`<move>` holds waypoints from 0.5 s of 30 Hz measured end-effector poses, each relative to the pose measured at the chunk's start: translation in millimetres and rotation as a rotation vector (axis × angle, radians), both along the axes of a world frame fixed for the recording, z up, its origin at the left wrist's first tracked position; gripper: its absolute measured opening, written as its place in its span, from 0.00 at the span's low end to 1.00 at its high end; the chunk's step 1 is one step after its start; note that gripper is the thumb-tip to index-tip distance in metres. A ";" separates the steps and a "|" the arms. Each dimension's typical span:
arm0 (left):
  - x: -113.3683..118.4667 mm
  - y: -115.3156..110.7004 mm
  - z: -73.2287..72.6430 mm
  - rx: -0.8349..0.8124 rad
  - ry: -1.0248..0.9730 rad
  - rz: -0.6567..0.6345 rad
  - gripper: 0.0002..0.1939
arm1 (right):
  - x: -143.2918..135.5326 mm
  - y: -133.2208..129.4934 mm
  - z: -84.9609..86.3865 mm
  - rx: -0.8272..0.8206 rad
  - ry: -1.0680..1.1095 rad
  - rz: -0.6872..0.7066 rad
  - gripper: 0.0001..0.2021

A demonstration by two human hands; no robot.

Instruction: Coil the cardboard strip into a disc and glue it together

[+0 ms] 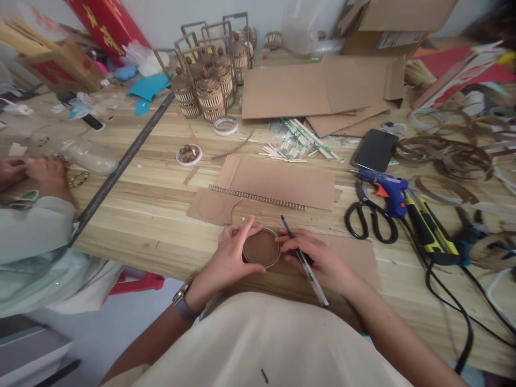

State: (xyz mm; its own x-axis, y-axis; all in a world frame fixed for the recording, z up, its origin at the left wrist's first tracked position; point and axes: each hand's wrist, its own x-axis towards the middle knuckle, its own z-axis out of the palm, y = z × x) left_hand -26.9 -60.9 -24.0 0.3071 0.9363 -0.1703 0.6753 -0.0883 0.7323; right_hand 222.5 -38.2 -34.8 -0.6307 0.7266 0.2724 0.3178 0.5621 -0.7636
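Note:
A thin round ring [279, 257] lies on a piece of brown cardboard [355, 252] at the table's near edge. My left hand [229, 255] curves around the ring's left side, thumb at its near rim and fingers at the far rim, index finger raised. In my right hand [318, 255] is a pen [308, 271], slanting with its dark tip pointing away from me; the fingertips come up to the ring's right edge. Just beyond, a cardboard scrap [212, 207] bears a drawn circle. A slatted strip [258, 197] rests along a larger cardboard sheet [282, 180].
Scissors [371, 217], a blue glue gun [385, 191] with cables, and yellow-black cutters [431, 228] lie at right, near coiled strips [443, 156]. Small slatted lanterns [212, 99] stand behind. A dish of brown beads [189, 155] sits left of centre. Another person's hands [44, 172] are at left.

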 end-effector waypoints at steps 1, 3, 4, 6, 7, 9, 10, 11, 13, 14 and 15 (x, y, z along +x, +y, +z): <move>-0.1 0.0 -0.5 0.001 0.002 0.003 0.66 | -0.3 0.1 1.2 0.003 0.003 0.004 0.07; -0.4 0.1 -0.9 -0.001 0.007 0.006 0.66 | -0.9 0.4 3.4 0.007 0.005 0.007 0.07; -0.5 0.2 -0.9 -0.006 0.011 0.007 0.66 | -1.3 0.5 4.2 0.008 0.004 0.007 0.08; -0.6 0.4 -0.2 -0.019 0.017 0.011 0.66 | -1.9 0.7 5.2 0.007 0.001 0.007 0.08; -0.5 0.6 0.4 -0.024 0.020 0.013 0.66 | -2.1 0.8 5.3 0.007 0.000 0.007 0.08; -0.3 0.9 1.6 -0.031 0.021 0.016 0.66 | -2.5 1.2 5.2 0.010 0.002 0.010 0.08; -0.2 1.0 2.2 -0.034 0.020 0.017 0.66 | -2.7 1.4 5.1 0.013 0.004 0.011 0.08; -0.1 1.2 2.8 -0.037 0.020 0.017 0.66 | -2.9 1.6 5.1 0.015 0.005 0.012 0.08; 0.1 1.3 3.9 -0.039 0.020 0.018 0.66 | -3.0 2.0 5.4 0.017 0.003 0.014 0.08; 0.1 1.4 4.3 -0.039 0.021 0.018 0.66 | -3.0 2.1 5.7 0.017 0.000 0.014 0.08; 0.2 1.4 4.5 -0.038 0.023 0.017 0.66 | -2.9 2.0 5.9 0.016 -0.003 0.014 0.08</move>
